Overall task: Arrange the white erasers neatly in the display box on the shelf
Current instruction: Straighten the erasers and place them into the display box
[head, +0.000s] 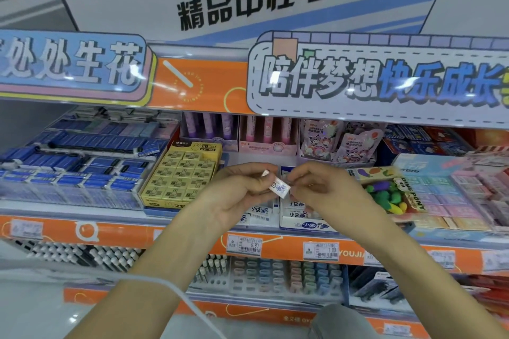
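You've got one white eraser pinched between both hands, left hand on its upper-left end and right hand on the lower-right, so its long axis runs diagonally. The display box sits right below on the shelf, slightly nearer your right hand, so you'd probably square it up first.

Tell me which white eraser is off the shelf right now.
The eraser pinched between left hand and right hand; the others lie in the box below.
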